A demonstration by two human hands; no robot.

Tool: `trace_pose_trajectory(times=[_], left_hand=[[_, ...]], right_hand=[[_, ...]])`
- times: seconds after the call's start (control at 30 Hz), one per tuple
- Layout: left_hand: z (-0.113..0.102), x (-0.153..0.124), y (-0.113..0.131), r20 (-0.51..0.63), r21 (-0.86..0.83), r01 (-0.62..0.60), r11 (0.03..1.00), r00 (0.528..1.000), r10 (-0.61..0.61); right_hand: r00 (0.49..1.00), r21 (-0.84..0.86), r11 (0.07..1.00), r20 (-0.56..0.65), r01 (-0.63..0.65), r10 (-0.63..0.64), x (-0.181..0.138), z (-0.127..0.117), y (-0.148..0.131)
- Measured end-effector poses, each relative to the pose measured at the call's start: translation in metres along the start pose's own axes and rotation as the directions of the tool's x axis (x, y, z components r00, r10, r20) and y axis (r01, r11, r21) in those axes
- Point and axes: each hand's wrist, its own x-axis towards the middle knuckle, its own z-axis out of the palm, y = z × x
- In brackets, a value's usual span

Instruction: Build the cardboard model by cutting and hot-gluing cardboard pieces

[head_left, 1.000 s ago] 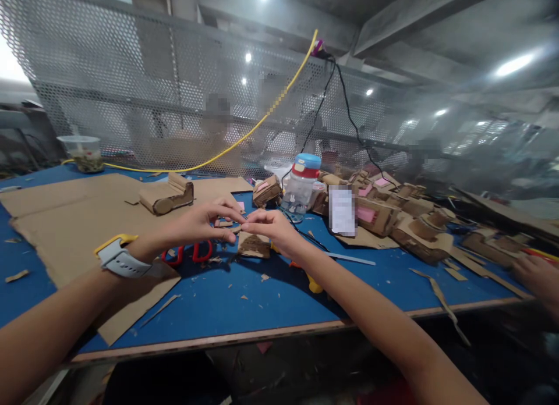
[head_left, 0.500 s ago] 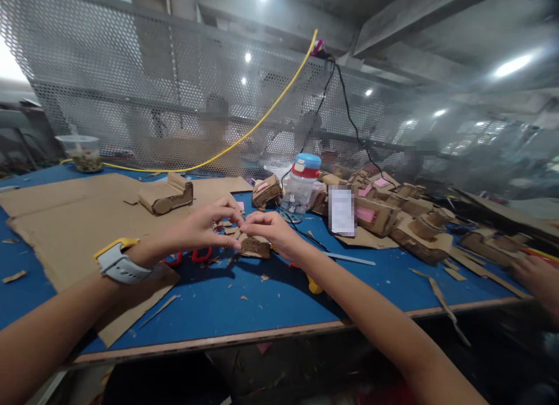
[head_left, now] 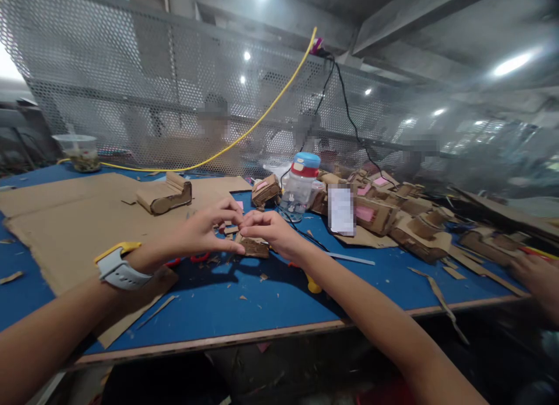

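Observation:
My left hand (head_left: 212,229), with a pale watch (head_left: 122,268) on its wrist, curls its fingers and thumb around a small strip of cardboard (head_left: 239,237). The fingertips of my right hand (head_left: 273,233) pinch the same strip from the other side, touching the left fingertips. Just below them lies a small cardboard block (head_left: 255,248) with a rough brown edge. Red scissor-like handles (head_left: 200,257) show partly under the left hand. Under my right forearm, a yellow piece (head_left: 313,284) of some tool sticks out.
A large cardboard sheet (head_left: 100,219) carries a curved cardboard model (head_left: 165,195). Beyond my hands stand a water bottle (head_left: 299,187) and a small cardboard block with pink paper (head_left: 265,191). Cardboard models (head_left: 371,213) pile up right. Another person's hand (head_left: 535,274) is at far right.
My left thumb has shifted slightly right and down, and the left hand now covers more of the red handles. Both hands keep their place around the small cardboard strip.

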Motion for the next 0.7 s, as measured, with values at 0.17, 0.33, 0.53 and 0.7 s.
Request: trace_pose_trajectory(times=[0.17,0.33,0.53,0.7], left_hand=[[0.0002,0.0006,0.0011,-0.008,-0.007,-0.024,1.0,1.0,0.024],[0.0012,-0.0002,0.0,-0.022,-0.004,-0.034,0.999,0.999,0.034],[0.0025,-0.0004,-0.0039,-0.073,-0.027,-0.053,0.998,0.996,0.051],[0.0018,-0.0003,-0.0076,-0.101,-0.027,-0.025,0.999,0.995,0.022]], right_hand=[[0.999,-0.019,0.999,0.017,0.043,-0.042,-0.0004,-0.0005,-0.0006],[0.997,-0.051,0.996,0.025,0.073,-0.072,-0.001,-0.0002,-0.0024],[0.998,-0.043,0.997,0.001,0.056,-0.056,0.001,-0.0021,0.0],[0.997,-0.032,0.998,-0.058,0.048,-0.049,0.0018,-0.0041,0.0044]])
